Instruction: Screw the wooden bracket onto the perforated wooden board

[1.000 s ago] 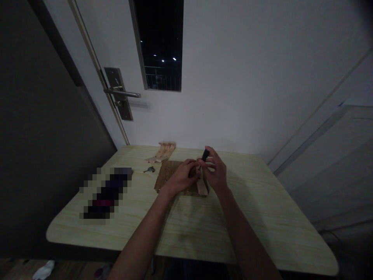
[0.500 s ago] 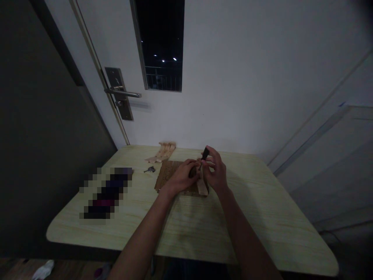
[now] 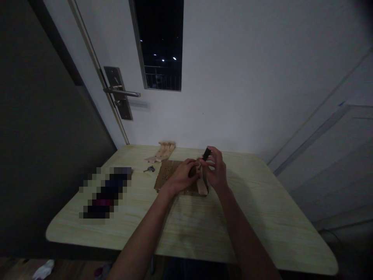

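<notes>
Right hand (image 3: 216, 171) pinches black-handled tool (image 3: 206, 154), tilted. Left hand (image 3: 183, 176) curled at pale wooden piece (image 3: 202, 187), beside right hand; whether it grips cannot be told. Brown board (image 3: 164, 174) lies beneath left hand.

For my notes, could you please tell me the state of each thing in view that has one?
Black-handled screwdriver, held tilted.
Right hand, closed around the screwdriver's handle.
Wooden strip, lying on the brown board, partly covered.
Left hand, fingers bent at the strip.
Brown board, lying flat.
Light wooden pieces, grouped together.
Small metal pieces, loosely heaped.
Door lever, roughly level.
</notes>
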The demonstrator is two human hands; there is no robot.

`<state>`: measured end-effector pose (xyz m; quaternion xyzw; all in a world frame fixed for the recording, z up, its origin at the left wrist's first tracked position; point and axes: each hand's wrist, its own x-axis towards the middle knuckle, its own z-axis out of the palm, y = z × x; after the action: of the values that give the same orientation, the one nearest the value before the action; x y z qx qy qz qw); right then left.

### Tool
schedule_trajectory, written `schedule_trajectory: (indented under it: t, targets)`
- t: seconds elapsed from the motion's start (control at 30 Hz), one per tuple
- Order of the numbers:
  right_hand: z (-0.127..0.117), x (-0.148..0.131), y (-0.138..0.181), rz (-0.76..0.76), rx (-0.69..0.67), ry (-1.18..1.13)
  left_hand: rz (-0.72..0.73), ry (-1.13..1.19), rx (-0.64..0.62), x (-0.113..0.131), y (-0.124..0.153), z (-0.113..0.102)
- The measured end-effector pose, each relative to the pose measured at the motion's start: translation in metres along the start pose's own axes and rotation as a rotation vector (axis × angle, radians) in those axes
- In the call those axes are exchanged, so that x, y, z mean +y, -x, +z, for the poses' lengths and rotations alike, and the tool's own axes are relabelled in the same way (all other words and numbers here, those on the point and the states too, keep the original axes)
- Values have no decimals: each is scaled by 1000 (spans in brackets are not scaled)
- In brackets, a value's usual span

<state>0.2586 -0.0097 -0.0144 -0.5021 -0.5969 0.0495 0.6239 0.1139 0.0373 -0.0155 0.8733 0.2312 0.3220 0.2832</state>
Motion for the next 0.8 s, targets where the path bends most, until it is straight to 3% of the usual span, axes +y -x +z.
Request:
schedule_trajectory:
  t: [0.43, 0.8]
  targets:
    - [-8, -5, 1, -26, -111, -87, 23, -16, -4, -5, -1, 3]
    - [-4, -1, 3, -26, -66, -26, 3, -6, 3, -3, 0, 2]
